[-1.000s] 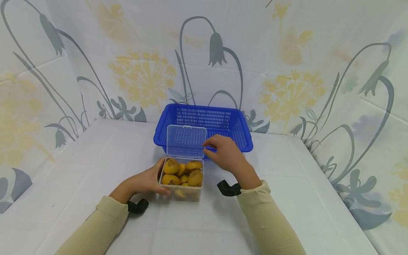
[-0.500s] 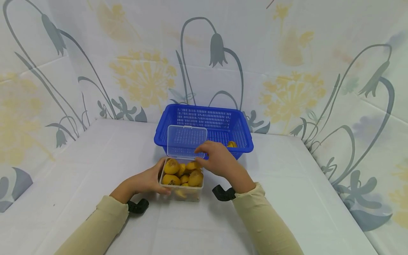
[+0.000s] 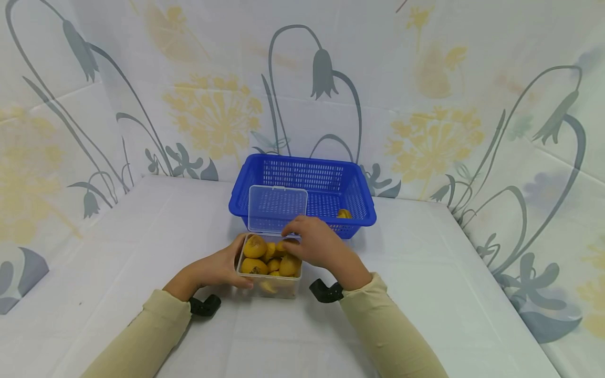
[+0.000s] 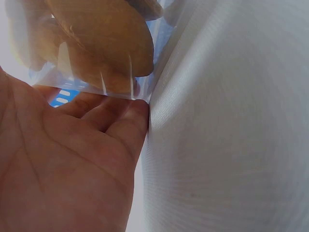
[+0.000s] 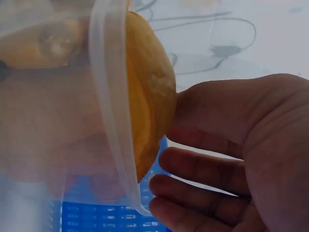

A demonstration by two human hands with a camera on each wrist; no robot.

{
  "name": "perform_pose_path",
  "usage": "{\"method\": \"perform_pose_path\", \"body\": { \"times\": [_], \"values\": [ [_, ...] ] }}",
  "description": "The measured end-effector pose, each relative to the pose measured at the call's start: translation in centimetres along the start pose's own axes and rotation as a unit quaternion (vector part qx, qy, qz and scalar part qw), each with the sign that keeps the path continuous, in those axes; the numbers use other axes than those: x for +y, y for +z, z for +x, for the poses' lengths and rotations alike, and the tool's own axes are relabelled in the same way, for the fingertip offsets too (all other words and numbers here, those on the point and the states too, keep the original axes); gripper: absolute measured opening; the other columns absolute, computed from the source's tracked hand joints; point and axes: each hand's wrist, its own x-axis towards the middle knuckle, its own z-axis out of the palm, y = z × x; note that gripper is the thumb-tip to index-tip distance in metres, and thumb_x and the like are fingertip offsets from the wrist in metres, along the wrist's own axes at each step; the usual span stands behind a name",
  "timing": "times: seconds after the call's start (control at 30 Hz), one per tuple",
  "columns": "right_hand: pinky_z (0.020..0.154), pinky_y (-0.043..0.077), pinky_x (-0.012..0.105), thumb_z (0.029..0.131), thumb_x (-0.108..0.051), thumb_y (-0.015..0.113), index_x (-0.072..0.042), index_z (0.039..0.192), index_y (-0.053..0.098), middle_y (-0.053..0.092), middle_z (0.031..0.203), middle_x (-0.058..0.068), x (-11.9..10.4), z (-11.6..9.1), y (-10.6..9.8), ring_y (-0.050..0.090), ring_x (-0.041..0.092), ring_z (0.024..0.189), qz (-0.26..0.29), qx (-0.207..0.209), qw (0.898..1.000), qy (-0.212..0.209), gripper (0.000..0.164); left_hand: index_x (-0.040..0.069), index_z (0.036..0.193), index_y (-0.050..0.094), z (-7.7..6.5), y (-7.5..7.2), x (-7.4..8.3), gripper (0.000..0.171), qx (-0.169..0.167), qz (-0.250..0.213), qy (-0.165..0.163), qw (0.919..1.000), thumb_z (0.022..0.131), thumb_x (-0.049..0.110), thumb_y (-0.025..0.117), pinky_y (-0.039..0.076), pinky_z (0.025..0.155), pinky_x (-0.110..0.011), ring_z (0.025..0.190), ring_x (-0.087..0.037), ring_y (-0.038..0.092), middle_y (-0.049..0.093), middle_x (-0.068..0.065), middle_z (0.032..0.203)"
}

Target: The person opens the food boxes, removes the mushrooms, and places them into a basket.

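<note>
A clear plastic box [image 3: 285, 289] stands on the white table with its lid [image 3: 276, 207] raised at the back. Several yellow rounded fruit pieces [image 3: 253, 266], some with brown patches, fill it; their exact kind is unclear. My left hand [image 3: 212, 270] holds the box's left side, thumb at the front and fingers along the wall; in the left wrist view they reach its bottom edge. Over the box's back right corner is my right hand [image 3: 316, 244], thumb and fingers apart. The right wrist view has its thumb beside a yellow piece [image 5: 154, 82] rising above the rim; the thumb tip is hidden.
Behind the box is a blue perforated basket [image 3: 302, 159], partly seen through the lid. One yellow piece [image 3: 344, 214] lies in its right front corner. A flower-patterned cloth [image 3: 302, 105] hangs behind the table and at both sides.
My right hand has moved from over the basket's front, left and toward me, to the box. The yellow piece in the basket has come into sight. My left hand keeps its hold.
</note>
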Motion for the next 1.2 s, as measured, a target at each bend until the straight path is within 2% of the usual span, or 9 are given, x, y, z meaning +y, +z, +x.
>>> {"method": "perform_pose_path", "body": {
  "times": [0.17,0.67,0.87,1.2],
  "values": [
    [0.087,0.054,0.031,0.092,-0.033,0.065,-0.014,0.107,0.072,0.070,0.105,-0.001,-0.15,0.20,0.29,0.062,0.015,0.095,-0.018,-0.010,1.000,0.012,0.025,0.020,0.148,0.010,0.00,0.03,-0.03,0.110,-0.002,0.002,-0.002,1.0000,0.068,0.027,0.085,0.022,0.119,-0.054,0.137,-0.026,0.035,0.030,-0.006,0.152],
    [0.093,0.054,0.035,0.092,-0.037,0.065,-0.012,0.112,0.072,0.069,0.109,0.002,-0.42,0.26,0.34,0.063,0.018,0.101,-0.054,-0.046,0.997,0.033,0.034,0.021,0.148,0.012,0.01,0.00,-0.12,0.107,0.004,0.014,-0.004,0.9999,0.069,0.028,0.084,0.022,0.118,-0.056,0.136,-0.027,0.036,0.032,-0.008,0.150],
    [0.089,0.054,0.034,0.090,-0.036,0.067,-0.012,0.108,0.073,0.069,0.103,0.001,-0.54,0.31,0.37,0.062,0.017,0.095,-0.039,-0.044,0.998,0.034,0.030,0.019,0.148,0.011,0.08,0.00,-0.27,0.108,0.002,0.007,-0.001,1.0000,0.069,0.026,0.084,0.023,0.119,-0.054,0.136,-0.026,0.036,0.032,-0.008,0.150],
    [0.086,0.054,0.032,0.089,-0.032,0.068,-0.011,0.109,0.072,0.069,0.103,0.001,-0.94,0.28,0.25,0.061,0.016,0.093,-0.032,-0.051,0.997,0.045,0.029,0.021,0.148,0.011,0.08,0.04,-0.07,0.109,-0.001,0.004,-0.004,1.0000,0.068,0.027,0.085,0.023,0.119,-0.053,0.136,-0.025,0.035,0.031,-0.006,0.151]
  ]
}}
